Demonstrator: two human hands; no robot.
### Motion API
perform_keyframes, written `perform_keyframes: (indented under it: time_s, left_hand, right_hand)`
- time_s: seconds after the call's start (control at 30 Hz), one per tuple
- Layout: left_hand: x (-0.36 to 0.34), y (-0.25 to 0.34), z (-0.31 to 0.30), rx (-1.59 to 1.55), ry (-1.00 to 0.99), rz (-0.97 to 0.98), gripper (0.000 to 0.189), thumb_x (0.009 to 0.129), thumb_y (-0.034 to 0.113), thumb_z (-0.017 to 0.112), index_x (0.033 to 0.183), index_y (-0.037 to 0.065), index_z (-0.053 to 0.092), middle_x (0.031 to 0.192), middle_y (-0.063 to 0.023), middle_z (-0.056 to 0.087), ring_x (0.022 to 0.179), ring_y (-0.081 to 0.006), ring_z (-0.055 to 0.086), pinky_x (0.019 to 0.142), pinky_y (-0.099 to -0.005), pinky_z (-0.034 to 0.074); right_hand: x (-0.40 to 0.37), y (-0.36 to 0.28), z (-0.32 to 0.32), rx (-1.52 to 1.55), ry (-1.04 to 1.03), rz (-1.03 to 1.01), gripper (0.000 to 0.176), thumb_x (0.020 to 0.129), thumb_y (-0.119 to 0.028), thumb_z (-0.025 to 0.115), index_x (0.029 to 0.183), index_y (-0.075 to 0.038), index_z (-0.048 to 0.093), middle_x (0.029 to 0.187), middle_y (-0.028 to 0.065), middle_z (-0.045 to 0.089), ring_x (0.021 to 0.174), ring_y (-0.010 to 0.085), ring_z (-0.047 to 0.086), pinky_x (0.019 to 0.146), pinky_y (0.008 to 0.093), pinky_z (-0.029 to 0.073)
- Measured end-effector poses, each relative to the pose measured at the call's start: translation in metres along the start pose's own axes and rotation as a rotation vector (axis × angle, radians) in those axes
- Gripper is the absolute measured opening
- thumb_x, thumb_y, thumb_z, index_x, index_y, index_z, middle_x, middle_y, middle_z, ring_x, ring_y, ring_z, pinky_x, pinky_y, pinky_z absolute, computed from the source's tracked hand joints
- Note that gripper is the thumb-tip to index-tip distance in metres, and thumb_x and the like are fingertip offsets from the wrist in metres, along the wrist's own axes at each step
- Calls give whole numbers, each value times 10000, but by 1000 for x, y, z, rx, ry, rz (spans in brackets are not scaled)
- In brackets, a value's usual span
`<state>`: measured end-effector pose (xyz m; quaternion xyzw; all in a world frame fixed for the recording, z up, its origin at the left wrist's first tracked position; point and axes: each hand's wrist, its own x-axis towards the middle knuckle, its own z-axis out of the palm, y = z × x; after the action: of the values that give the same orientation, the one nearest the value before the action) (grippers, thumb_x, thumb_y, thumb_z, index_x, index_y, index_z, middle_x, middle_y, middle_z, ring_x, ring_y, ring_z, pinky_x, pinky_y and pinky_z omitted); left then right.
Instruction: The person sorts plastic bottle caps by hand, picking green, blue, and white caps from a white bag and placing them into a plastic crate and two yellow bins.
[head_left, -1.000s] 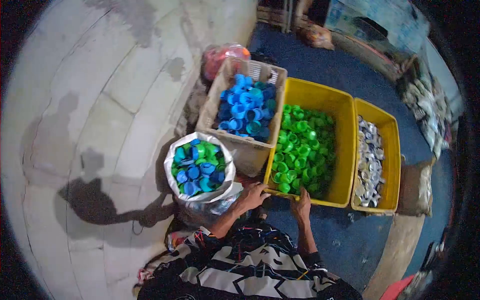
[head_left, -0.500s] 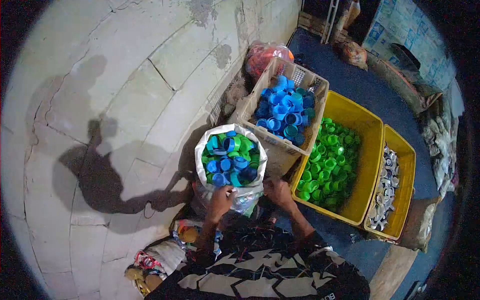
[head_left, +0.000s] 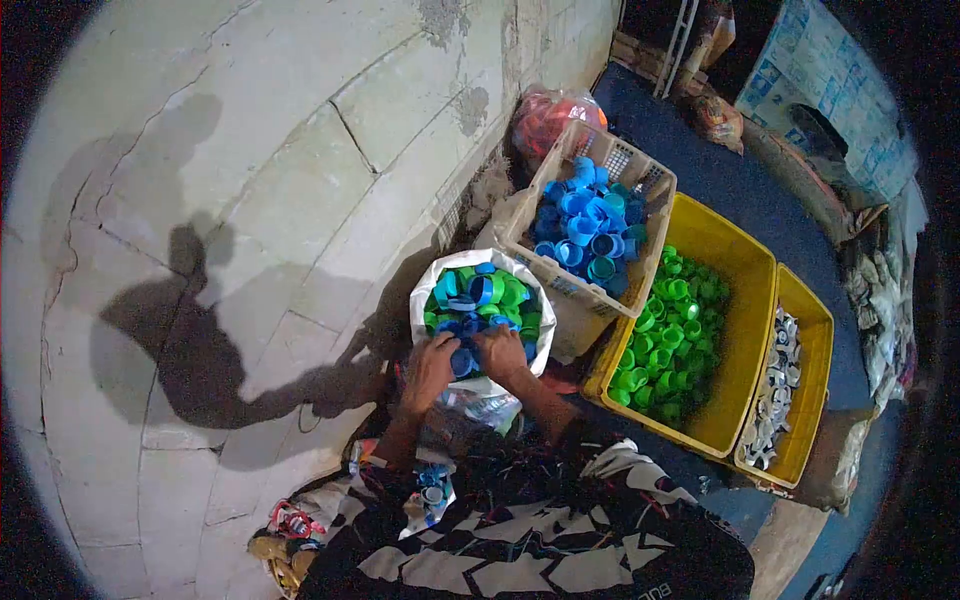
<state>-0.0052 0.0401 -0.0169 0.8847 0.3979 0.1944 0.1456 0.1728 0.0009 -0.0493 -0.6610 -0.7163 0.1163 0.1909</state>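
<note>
A white sack (head_left: 546,345) with a rolled-back rim stands in front of me, filled with blue and green plastic bottle caps (head_left: 484,291). Both hands reach over its near rim into the caps. My left hand (head_left: 430,364) is at the near left, fingers curled around blue caps. Beside it, my right hand (head_left: 501,352) has its fingers bent down onto blue caps. The fingertips of both hands are partly hidden among the caps.
Behind the sack a beige crate (head_left: 519,232) holds blue caps. To the right, one yellow bin (head_left: 735,390) holds green caps and another yellow bin (head_left: 806,400) holds whitish caps. A wall (head_left: 250,180) rises at left. A clear bag of reddish things (head_left: 550,118) lies behind the crate.
Both hands have moved from the sack's near rim onto the caps inside. My right hand has shifted left, closer to my left hand. The view has shifted slightly.
</note>
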Motion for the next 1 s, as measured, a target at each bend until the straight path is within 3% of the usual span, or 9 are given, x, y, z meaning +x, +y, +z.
perform_keyframes:
  time_s: [0.2,0.3,0.4,0.5,0.57,0.67,0.8,0.97,1.0]
  left_hand:
    - [6,-18,4,52,-70,-40,307,701,-2,622,998,52,675,1057,-120,639,906,-366,604,803,-451,488]
    - [8,-23,8,103,-85,2,184,787,56,562,917,28,688,981,-148,669,900,-368,634,798,-455,516]
    - [7,-22,11,82,-121,-59,176,762,22,568,890,49,686,941,-141,651,892,-372,600,789,-458,487]
    - [20,1,-13,25,-215,-149,159,769,21,562,880,43,674,934,-155,641,892,-378,596,788,-461,486]
    - [32,24,-32,-40,-183,-102,140,769,31,581,877,40,670,926,-163,636,894,-380,595,785,-461,485]
    - [49,34,-22,-106,-146,30,128,778,66,622,892,32,670,911,-170,632,896,-378,599,785,-462,484]
    - [90,62,-6,-141,-195,227,125,794,99,622,888,27,662,877,-178,628,870,-378,601,774,-457,483]
    - [191,114,-11,-79,-322,381,127,807,8,494,846,-4,614,906,-214,612,898,-398,595,775,-474,473]
    - [212,115,-4,-132,-176,443,171,799,-1,486,903,2,623,962,-211,617,940,-397,593,810,-471,473]
  right_hand:
    - [0,4,15,-73,-131,-12,271,819,-191,495,1020,-158,672,1017,73,667,998,335,554,849,483,431]
    - [-6,13,31,-52,-37,14,261,823,-203,514,1020,-180,682,1034,56,667,1012,328,551,851,490,431]
    - [-14,11,15,22,10,8,251,778,-174,564,993,-172,693,1022,58,667,1027,332,548,837,494,440]
    - [-23,17,5,85,143,-29,260,744,-120,552,958,-150,697,922,94,665,890,326,597,757,451,482]
    - [-35,14,-20,74,212,-28,290,727,-70,549,971,-141,689,847,123,657,780,324,619,709,437,500]
    - [-55,27,-44,134,219,6,305,717,-69,560,987,-140,684,812,134,652,791,336,629,717,451,506]
    - [-67,56,-81,34,42,217,211,701,-66,581,894,-94,658,807,153,640,776,364,632,667,443,520]
    - [-25,116,-147,-95,315,107,162,723,-69,613,880,-38,642,846,173,639,782,372,630,667,456,515]
    - [-12,137,-152,-90,318,102,205,733,-72,631,932,-28,647,907,180,646,829,372,633,695,452,517]
